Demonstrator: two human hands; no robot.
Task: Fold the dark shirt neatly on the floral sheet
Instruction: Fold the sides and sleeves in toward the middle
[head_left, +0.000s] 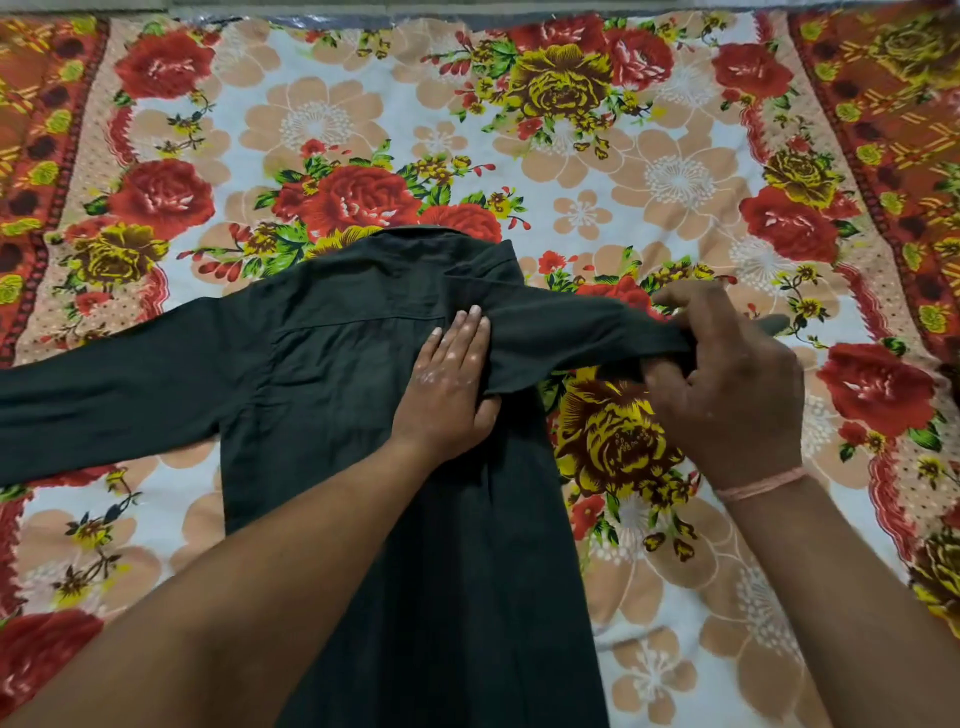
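Note:
The dark shirt (343, 374) lies back-up on the floral sheet (649, 171), collar toward the far side, body running down to the bottom edge of view. Its left sleeve stretches flat out to the left edge. My left hand (452, 384) presses flat on the shirt's back near the right shoulder, fingers together and extended. My right hand (727, 379) pinches the right sleeve, which is lifted slightly off the sheet and stretched from the shoulder out to the right. The sleeve's cuff end is hidden behind my right hand.
The sheet has a pale centre with red and yellow roses and orange-red patterned borders (47, 130) at both sides. A grey floor strip (571, 8) shows beyond its far edge. A pink thread band (758, 486) circles my right wrist.

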